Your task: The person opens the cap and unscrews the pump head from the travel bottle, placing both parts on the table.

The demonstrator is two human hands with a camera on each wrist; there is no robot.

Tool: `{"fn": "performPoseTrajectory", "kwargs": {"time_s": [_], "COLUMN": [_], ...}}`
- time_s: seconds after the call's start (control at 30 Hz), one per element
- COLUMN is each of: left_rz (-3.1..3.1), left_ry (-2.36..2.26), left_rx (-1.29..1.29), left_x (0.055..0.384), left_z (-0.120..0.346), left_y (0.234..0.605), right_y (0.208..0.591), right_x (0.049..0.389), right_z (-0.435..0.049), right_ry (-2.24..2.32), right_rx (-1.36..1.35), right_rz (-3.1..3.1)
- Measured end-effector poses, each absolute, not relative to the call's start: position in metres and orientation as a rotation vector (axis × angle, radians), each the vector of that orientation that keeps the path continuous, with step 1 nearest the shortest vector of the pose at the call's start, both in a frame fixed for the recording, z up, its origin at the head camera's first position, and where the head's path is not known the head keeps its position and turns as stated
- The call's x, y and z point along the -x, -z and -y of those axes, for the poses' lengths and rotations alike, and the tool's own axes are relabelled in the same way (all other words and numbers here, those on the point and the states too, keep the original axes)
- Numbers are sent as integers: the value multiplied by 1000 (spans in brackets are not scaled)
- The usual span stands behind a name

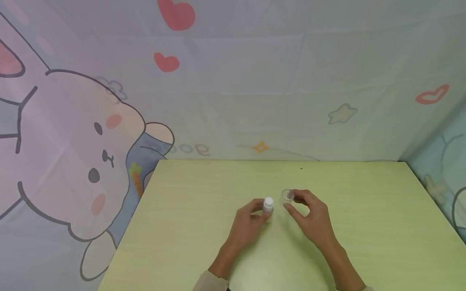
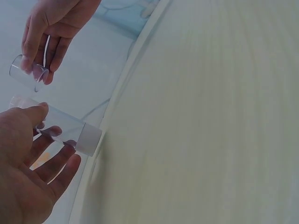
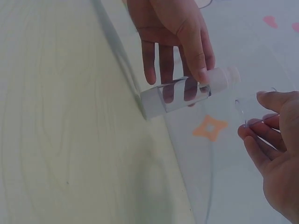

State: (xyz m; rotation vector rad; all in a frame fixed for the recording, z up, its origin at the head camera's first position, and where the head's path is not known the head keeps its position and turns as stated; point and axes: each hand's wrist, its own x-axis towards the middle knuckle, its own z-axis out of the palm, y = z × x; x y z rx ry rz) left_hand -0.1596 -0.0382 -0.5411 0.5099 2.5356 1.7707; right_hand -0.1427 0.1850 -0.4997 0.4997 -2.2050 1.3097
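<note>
My left hand (image 1: 244, 226) grips a small clear bottle (image 2: 65, 123) around its body, fingers on one side and thumb on the other. The bottle has a white top (image 1: 268, 201) and a white base (image 2: 88, 139), and stands roughly upright above the table, white top upward. To its right, my right hand (image 1: 316, 218) pinches a clear cap (image 1: 287, 195) between thumb and fingers. That see-through cap, a short open-ended cylinder, is held apart from the bottle, near the level of its top. In the right wrist view a small gap separates the cap (image 3: 247, 112) from the bottle's top (image 3: 226, 79).
Below both hands lies a pale yellow-green table (image 1: 189, 210), its back edge against a printed cloth backdrop (image 1: 247, 81). A tiny dark speck (image 1: 301, 168) lies near the back edge. Cloth (image 1: 444, 161) also hangs along the table's right side.
</note>
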Motion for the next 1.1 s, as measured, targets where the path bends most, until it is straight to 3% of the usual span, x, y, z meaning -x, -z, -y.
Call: {"fn": "performPoseTrajectory", "kwargs": {"time_s": [1.1], "left_rz": [-2541], "left_ry": [-1760], "left_rx": [-498], "left_x": [157], "left_z": [41], "left_y": [546], "right_y": [520], "right_x": [141], "right_z": [-187], "right_ry": [-1345], "right_rx": [-450], "right_rz": [2267]}}
